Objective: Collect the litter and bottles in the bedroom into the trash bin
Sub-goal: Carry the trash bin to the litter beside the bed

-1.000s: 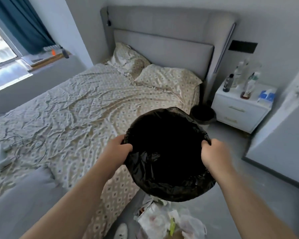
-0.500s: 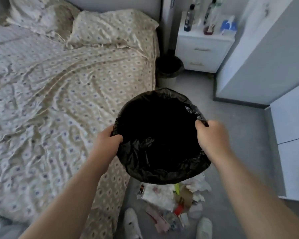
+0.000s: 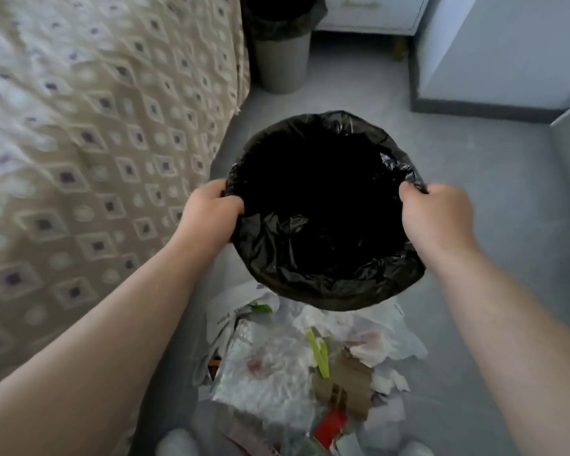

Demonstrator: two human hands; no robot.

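The bed (image 3: 96,143) runs along your left. Your left hand (image 3: 208,215) has its grip curled over the left rim of the black-lined trash bin (image 3: 310,278), held beside the bed's edge, above the litter (image 3: 277,373) heaped on the floor (image 3: 491,192). Your right hand (image 3: 438,218) grips the right rim likewise.

Blurred bedspread (image 3: 96,143), cropped grey bin (image 3: 282,64), trash bin (image 3: 310,284) depths unreadable

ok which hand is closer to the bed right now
Left. The left hand grips the rim of the black-lined bin on the side next to the bed; the right hand grips the opposite rim, with the bin's whole opening between it and the bed.
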